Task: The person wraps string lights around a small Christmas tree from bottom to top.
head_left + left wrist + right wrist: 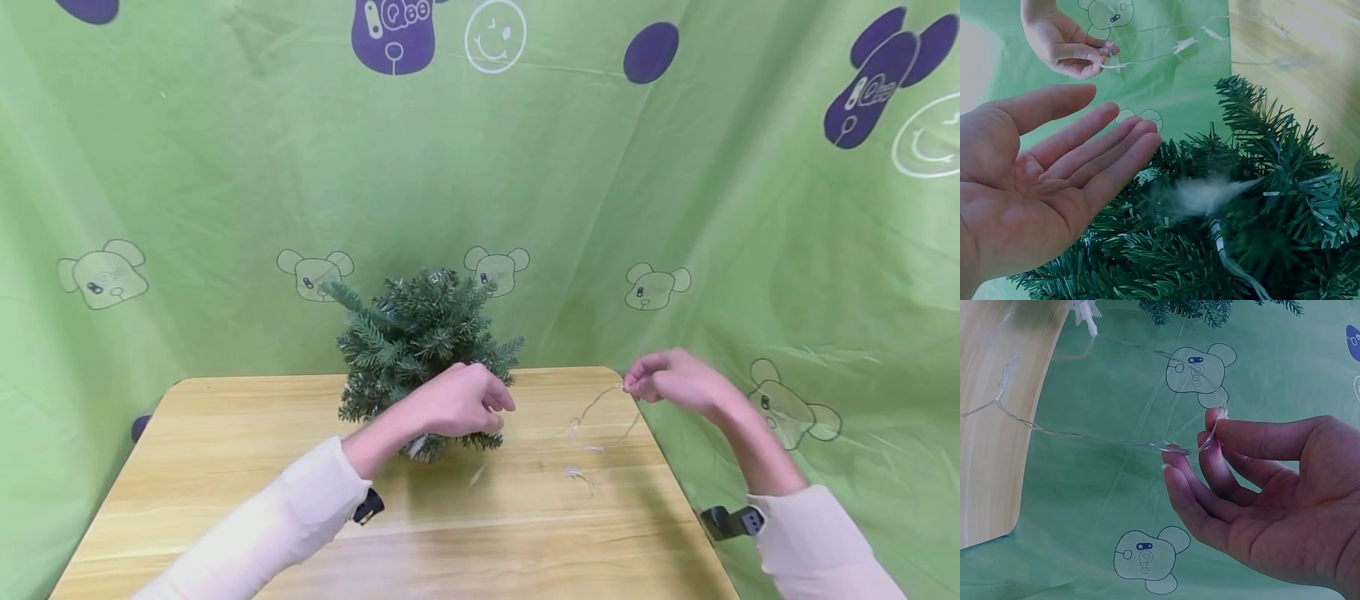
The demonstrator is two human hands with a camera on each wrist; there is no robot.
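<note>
A small green artificial Christmas tree (420,333) stands on the table. In front of it is my left hand (463,402), fingers loosely extended with nothing held, as the left wrist view shows. At the table's right edge my right hand (671,379) pinches the thin clear wire of a string light (1104,442) between thumb and fingertips. Star-shaped lights (1185,45) hang along the wire. One blurred whitish light (1200,195) shows against the branches close to my left hand. More of the string's lights (576,473) are over the table to the tree's right.
The wooden table (525,533) has rounded far corners. Behind it and to the right hangs a green cloth backdrop (555,183) printed with cartoon bear heads. Each sleeve has a dark wrist device, such as the right one (731,522).
</note>
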